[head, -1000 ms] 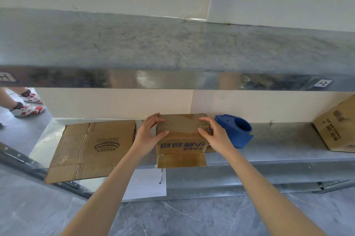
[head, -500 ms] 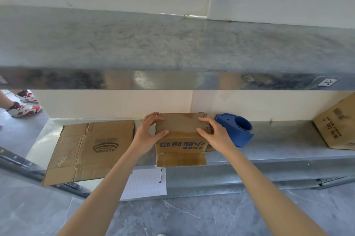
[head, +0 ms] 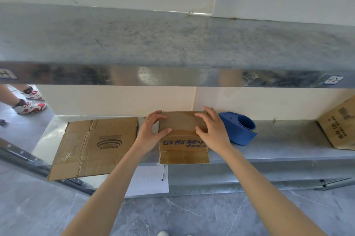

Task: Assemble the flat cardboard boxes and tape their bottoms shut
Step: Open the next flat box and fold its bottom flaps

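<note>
A small brown cardboard box (head: 182, 124) with blue printed characters sits on the lower metal shelf (head: 278, 139), one flap hanging over the shelf's front edge. My left hand (head: 151, 132) grips its left side, thumb on the front face and fingers curled over the top edge. My right hand (head: 213, 130) presses on its right top, fingers spread over the upper flap. A flattened cardboard box (head: 94, 145) with a printed logo lies to the left on the same shelf. A blue tape dispenser (head: 238, 130) stands just right of my right hand.
Another cardboard box (head: 340, 124) stands at the shelf's far right. An upper metal shelf (head: 172, 43) overhangs the work area. A white sheet of paper (head: 149, 180) with a pen lies below. Another person's feet in red-and-white shoes (head: 28, 105) are at far left.
My right hand has shifted up onto the box's top flap with fingers spread; my left hand keeps its grip. The view has drifted slightly.
</note>
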`<state>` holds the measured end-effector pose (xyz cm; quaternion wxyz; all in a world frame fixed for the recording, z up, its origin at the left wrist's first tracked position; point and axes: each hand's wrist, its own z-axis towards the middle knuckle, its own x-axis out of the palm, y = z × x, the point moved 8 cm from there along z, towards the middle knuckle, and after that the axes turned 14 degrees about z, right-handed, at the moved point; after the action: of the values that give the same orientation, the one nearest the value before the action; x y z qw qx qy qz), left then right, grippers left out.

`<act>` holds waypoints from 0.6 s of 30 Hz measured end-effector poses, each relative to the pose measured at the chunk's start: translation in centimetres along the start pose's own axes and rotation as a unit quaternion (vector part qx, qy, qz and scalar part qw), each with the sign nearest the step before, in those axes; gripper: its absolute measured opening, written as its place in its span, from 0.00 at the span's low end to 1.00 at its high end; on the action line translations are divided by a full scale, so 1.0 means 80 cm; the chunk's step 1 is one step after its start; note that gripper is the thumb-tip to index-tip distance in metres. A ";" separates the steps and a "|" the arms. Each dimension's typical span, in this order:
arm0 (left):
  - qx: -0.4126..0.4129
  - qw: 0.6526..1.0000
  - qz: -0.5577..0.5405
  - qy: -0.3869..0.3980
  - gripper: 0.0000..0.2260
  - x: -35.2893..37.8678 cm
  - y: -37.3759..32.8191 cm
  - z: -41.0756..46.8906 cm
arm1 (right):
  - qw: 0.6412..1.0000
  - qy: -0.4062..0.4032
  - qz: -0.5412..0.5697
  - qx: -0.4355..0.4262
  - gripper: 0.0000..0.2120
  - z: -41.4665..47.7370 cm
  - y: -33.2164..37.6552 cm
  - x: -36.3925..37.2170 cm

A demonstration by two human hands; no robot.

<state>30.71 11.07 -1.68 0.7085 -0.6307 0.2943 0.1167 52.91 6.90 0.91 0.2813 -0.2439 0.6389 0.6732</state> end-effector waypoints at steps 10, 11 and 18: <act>0.084 0.971 0.209 -0.082 0.17 -0.011 -0.031 -0.010 | 0.994 0.086 -0.067 -0.009 0.35 0.001 -0.003 0.027; 0.102 0.965 0.226 -0.087 0.17 -0.006 -0.037 -0.012 | 0.994 0.085 -0.069 -0.009 0.35 0.001 -0.003 0.027; 0.087 0.970 0.226 -0.034 0.24 0.033 -0.031 -0.014 | 0.993 0.082 -0.082 -0.021 0.35 -0.001 -0.002 0.029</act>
<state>33.86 9.04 -1.20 0.7256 -0.4791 0.4141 0.2694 51.36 7.01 -0.84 0.2772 -0.3559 0.6231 0.6389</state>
